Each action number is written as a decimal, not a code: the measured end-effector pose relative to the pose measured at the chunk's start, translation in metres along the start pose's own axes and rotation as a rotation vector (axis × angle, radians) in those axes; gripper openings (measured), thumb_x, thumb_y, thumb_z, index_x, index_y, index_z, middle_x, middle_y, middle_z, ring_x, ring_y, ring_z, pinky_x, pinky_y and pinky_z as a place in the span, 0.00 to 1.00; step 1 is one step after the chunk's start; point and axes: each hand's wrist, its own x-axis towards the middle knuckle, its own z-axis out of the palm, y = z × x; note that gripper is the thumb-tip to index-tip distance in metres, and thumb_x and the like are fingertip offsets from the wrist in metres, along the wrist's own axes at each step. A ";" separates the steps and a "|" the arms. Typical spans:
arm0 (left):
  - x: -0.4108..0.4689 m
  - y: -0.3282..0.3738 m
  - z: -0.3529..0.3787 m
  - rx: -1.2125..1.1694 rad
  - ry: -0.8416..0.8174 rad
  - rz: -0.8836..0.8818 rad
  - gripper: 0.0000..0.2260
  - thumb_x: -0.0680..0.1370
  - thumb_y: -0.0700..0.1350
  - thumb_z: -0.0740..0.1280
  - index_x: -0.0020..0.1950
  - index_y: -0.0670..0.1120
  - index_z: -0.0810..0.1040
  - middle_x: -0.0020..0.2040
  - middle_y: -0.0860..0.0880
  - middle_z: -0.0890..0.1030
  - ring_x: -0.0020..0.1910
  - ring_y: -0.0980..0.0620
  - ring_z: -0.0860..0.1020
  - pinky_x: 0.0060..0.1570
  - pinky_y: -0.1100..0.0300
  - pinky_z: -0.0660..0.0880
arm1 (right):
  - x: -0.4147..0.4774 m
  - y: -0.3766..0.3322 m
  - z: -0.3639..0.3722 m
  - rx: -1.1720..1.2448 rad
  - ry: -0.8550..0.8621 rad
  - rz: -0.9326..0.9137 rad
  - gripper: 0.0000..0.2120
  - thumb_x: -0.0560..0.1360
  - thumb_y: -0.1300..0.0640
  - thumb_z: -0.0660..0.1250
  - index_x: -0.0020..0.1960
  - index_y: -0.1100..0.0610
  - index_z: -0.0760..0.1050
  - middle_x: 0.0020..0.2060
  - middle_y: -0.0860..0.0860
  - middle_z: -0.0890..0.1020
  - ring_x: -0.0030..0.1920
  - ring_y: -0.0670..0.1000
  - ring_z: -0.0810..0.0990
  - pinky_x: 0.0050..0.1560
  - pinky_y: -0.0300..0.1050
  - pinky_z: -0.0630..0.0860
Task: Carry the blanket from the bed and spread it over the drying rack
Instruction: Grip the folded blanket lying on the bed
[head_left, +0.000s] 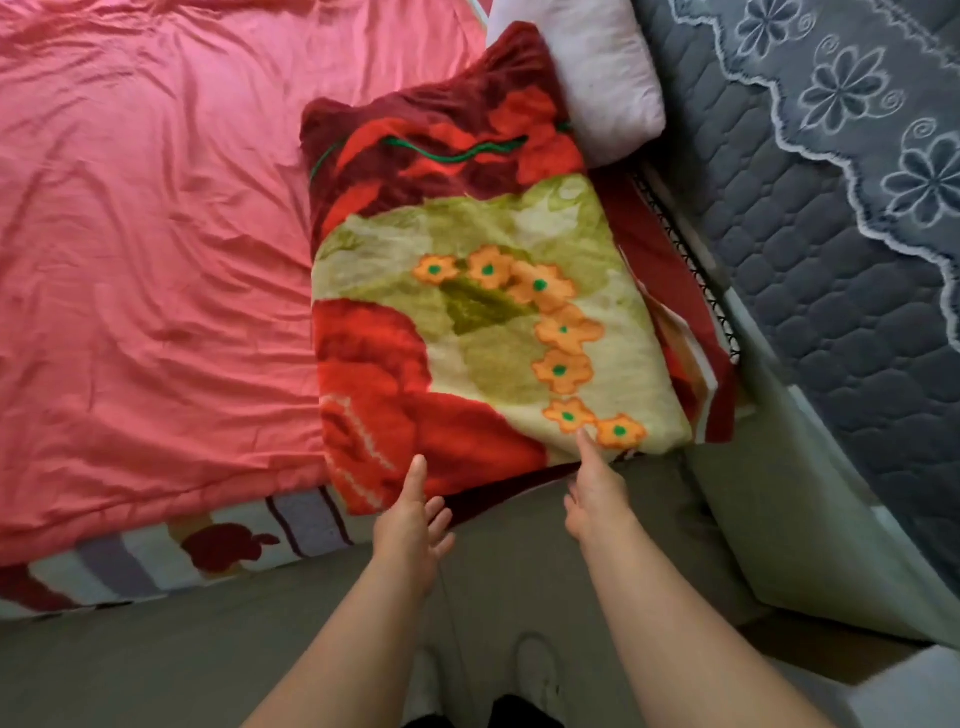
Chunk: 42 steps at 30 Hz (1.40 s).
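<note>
Soft, even light fills the room, fairly bright, so the pink bedsheet (156, 234) glows and nearly washes out across its middle, while shadows are faint, gathering only in its creases and in the gap between the folded blanket (467, 312) and the grey quilted mattress (805, 234). The whole view is a little soft, the blanket's fleece pattern smeared and the white shoes (537, 670) at the bottom blurred. The wide lens bows the bed's edge and the mattress toward the corners.

Head camera looks steeply down, close over bed (156, 208).
</note>
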 end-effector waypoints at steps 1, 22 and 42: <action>0.011 -0.007 0.003 -0.013 0.016 -0.019 0.39 0.73 0.60 0.69 0.75 0.39 0.62 0.71 0.38 0.70 0.68 0.40 0.72 0.63 0.44 0.69 | 0.011 0.002 0.001 -0.004 -0.008 0.014 0.42 0.68 0.40 0.74 0.74 0.60 0.64 0.73 0.56 0.69 0.72 0.56 0.68 0.74 0.53 0.61; 0.102 -0.043 0.078 -0.659 0.073 0.091 0.28 0.63 0.52 0.80 0.61 0.51 0.79 0.51 0.48 0.85 0.51 0.47 0.84 0.57 0.48 0.79 | 0.127 0.010 0.013 0.204 -0.243 0.048 0.24 0.63 0.45 0.78 0.57 0.50 0.82 0.51 0.51 0.86 0.54 0.56 0.84 0.63 0.60 0.75; 0.103 0.015 0.122 -0.614 -0.112 0.053 0.37 0.55 0.63 0.80 0.60 0.50 0.79 0.58 0.43 0.82 0.57 0.37 0.78 0.61 0.29 0.68 | 0.119 -0.047 0.058 0.161 -0.259 0.013 0.41 0.47 0.31 0.79 0.58 0.45 0.81 0.52 0.52 0.86 0.54 0.60 0.83 0.60 0.66 0.75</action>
